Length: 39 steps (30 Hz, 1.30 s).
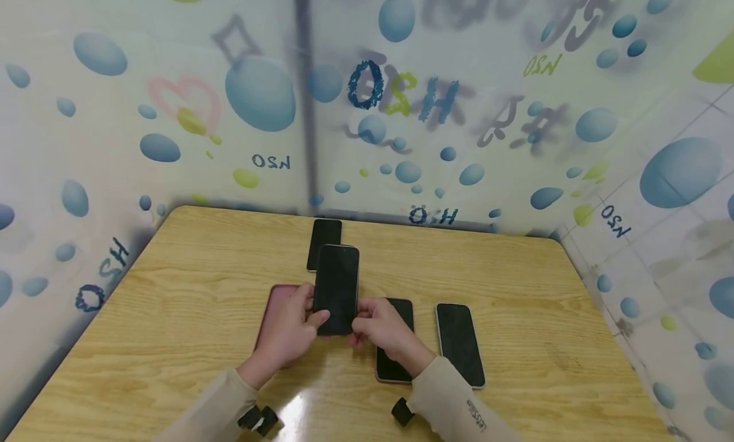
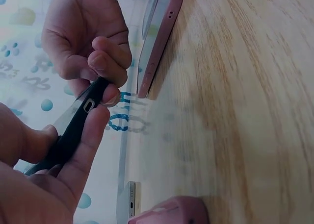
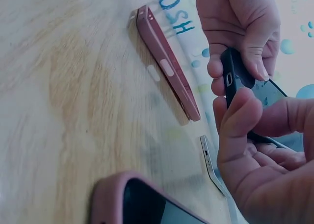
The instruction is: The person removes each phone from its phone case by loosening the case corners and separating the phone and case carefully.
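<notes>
A phone in a black case (image 1: 337,290) is held above the table, its dark screen facing up. My left hand (image 1: 292,324) grips its left side, with the thumb over the lower screen edge. With curled fingers my right hand (image 1: 385,327) pinches the lower right corner; in the left wrist view these fingertips (image 2: 100,62) lie beside the case's port opening. Below my left hand lies an empty pink phone case (image 1: 274,307), partly hidden. Under my right hand and wrist is a phone in a pink case (image 1: 395,365), also partly covered.
A light-edged phone (image 1: 460,345) lies right of the right forearm. Another dark-screened phone (image 1: 325,238) lies near the back edge, its lower part behind the held one. The wooden table (image 1: 516,276) meets patterned curtains (image 1: 493,111) at the back and sides.
</notes>
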{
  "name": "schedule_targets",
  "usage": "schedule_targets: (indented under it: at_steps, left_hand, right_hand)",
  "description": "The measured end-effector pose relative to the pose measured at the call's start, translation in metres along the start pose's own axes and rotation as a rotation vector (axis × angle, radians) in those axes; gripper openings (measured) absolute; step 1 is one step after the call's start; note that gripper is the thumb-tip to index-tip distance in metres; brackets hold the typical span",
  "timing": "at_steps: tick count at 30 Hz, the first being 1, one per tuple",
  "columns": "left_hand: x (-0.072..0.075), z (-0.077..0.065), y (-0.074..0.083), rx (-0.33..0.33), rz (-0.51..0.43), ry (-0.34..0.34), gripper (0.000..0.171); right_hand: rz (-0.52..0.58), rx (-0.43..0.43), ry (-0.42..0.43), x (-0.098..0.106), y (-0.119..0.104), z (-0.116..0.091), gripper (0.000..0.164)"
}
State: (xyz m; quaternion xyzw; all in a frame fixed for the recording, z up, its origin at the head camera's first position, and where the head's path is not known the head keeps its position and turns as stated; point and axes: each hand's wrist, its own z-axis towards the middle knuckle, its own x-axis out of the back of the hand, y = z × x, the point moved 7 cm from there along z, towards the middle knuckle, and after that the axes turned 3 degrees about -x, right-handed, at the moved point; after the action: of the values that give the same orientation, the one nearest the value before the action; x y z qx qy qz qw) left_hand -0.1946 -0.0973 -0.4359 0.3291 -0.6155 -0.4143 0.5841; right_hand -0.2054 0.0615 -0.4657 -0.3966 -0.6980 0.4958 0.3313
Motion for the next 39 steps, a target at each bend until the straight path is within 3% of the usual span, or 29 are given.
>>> schedule_targets:
  at_steps: [4, 10, 15, 22, 32, 39]
  left_hand:
    - [0.001, 0.000, 0.001, -0.002, -0.017, 0.009, 0.020]
    - [0.001, 0.001, -0.002, 0.010, -0.211, -0.003, 0.019]
    - [0.003, 0.003, -0.002, -0.014, -0.254, -0.022, 0.018]
    - [0.006, 0.003, 0.002, -0.048, -0.367, -0.098, 0.021]
    - [0.008, 0.005, -0.005, -0.038, -0.291, -0.055, 0.020]
    - [0.007, 0.004, -0.005, -0.036, -0.213, -0.019, 0.022]
  right_hand:
    - [0.022, -0.011, -0.012, 0.000, 0.000, 0.000, 0.029]
    - [0.045, 0.000, -0.053, 0.000, -0.002, -0.001, 0.033]
    - [0.043, 0.016, -0.081, 0.000, -0.003, -0.001, 0.034]
    - [0.041, 0.051, -0.143, 0.000, -0.004, 0.000, 0.029]
    - [-0.284, 0.112, -0.137, 0.008, -0.014, -0.009, 0.016]
    - [-0.363, 0.116, -0.147, 0.001, -0.013, -0.008, 0.036]
